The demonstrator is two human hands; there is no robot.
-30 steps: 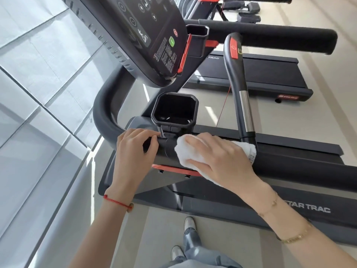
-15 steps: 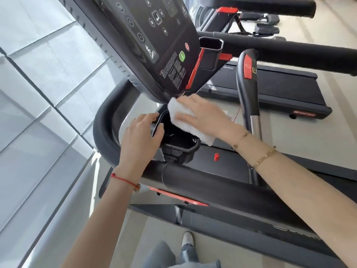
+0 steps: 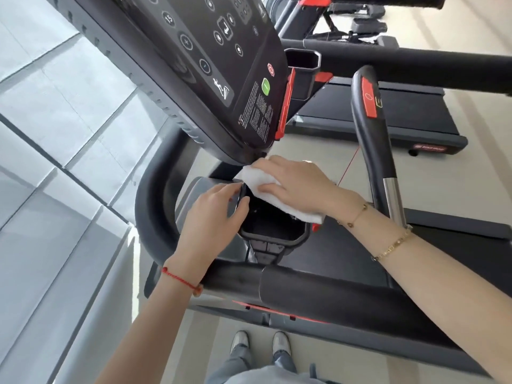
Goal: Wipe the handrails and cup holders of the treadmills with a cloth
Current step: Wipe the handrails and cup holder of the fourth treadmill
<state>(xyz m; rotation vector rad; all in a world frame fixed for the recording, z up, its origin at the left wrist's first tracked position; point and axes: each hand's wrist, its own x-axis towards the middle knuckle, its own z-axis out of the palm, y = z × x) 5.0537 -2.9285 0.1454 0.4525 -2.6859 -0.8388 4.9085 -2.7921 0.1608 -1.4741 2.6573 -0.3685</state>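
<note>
- Your right hand [image 3: 297, 187] presses the white cloth [image 3: 273, 194] with flat fingers on the far rim of the cup holder [image 3: 273, 231], just under the console [image 3: 210, 70].
- Your left hand [image 3: 213, 214] grips the left rim of the cup holder — thumb inside, fingers curled outside.
- The handrail [image 3: 332, 297] runs below both wrists.

I am seeing the cloth [image 3: 266, 187] lying over the cup holder's [image 3: 273, 236] far rim, the console [image 3: 221, 79] sitting behind it, the handrail [image 3: 318, 295] lying before.

glass wall panels [image 3: 55, 134], beige floor [image 3: 471, 37]
</note>
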